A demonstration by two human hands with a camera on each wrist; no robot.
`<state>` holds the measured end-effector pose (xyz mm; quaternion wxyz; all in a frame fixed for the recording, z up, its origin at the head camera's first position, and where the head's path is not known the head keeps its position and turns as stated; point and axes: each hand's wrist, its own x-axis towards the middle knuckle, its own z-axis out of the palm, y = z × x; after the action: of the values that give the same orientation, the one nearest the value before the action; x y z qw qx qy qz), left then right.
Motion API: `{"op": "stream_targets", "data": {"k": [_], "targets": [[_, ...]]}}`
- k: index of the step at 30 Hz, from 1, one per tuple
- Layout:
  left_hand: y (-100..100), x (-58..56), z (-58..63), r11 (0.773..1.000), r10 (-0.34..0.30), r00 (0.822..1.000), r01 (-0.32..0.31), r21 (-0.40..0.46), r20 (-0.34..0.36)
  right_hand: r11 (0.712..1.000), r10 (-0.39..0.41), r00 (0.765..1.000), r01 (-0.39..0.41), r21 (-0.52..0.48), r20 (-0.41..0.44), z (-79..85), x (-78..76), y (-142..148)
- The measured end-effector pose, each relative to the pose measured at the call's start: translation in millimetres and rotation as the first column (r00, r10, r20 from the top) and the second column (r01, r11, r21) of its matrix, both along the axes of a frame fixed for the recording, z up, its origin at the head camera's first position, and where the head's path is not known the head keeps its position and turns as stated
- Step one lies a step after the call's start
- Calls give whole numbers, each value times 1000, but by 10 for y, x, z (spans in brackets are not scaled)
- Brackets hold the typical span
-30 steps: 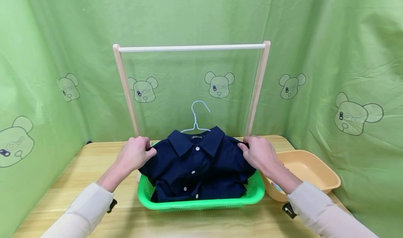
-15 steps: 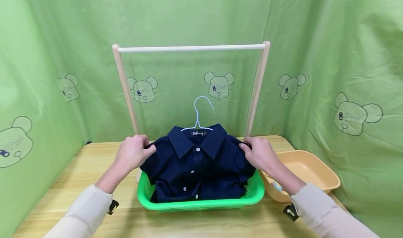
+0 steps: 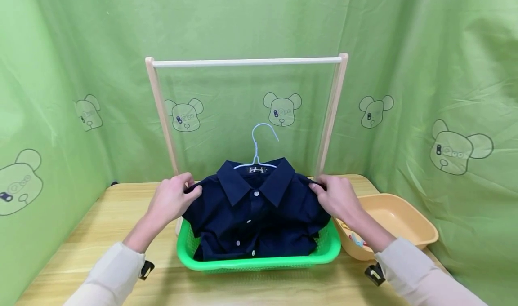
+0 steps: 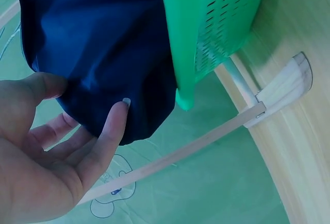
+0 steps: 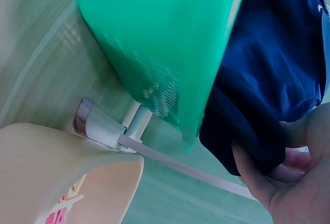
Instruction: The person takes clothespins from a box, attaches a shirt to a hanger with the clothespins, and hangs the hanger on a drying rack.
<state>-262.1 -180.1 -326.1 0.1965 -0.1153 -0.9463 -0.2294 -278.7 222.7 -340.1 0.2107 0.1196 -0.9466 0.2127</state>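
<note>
A navy button-up shirt [image 3: 259, 211] with a pointed collar and white buttons fills the green basket [image 3: 259, 264], its top raised above the rim. A pale wire hanger [image 3: 256, 151] sits inside the collar, its hook standing up and opening to the right. My left hand [image 3: 171, 197] pinches the shirt at the left shoulder between thumb and fingers. At the opposite shoulder, my right hand [image 3: 336, 199] pinches the cloth the same way. Both wrist views show the dark fabric between thumb and fingers. The hanger's arms are hidden inside the shirt.
Behind the basket stands a wooden rack with a white crossbar [image 3: 247, 63]. An orange tub [image 3: 404, 216] at the right holds small colored pieces, pink and cream clothespins [image 5: 64, 203] among them. Green curtains [image 3: 465, 95] enclose the wooden table [image 3: 121, 207].
The shirt's collar and the hanger have risen slightly and shifted right, and more of the neck label shows. Both hands keep their hold on the shoulders.
</note>
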Motion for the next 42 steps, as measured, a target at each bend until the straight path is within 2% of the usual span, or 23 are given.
{"op": "stream_targets", "data": {"k": [9,16,26,33,42], "targets": [[-6,2,-29,998,0,1000,-1,58,18,998,-24,1000,24,-51,-1,-8,9,-4],[-2,5,-81,995,-1,999,-2,103,33,998,-20,999,18,-63,-42,-24,7,5],[-39,0,-117,986,-27,994,8,169,109,997,-27,997,21,-79,-78,-45,6,42],[-101,51,-135,956,-67,979,7,294,194,996,-35,995,27,-84,-98,-57,13,66],[-106,95,-165,908,-57,980,-29,419,191,995,-41,995,32,-93,-95,-70,0,63]]}}
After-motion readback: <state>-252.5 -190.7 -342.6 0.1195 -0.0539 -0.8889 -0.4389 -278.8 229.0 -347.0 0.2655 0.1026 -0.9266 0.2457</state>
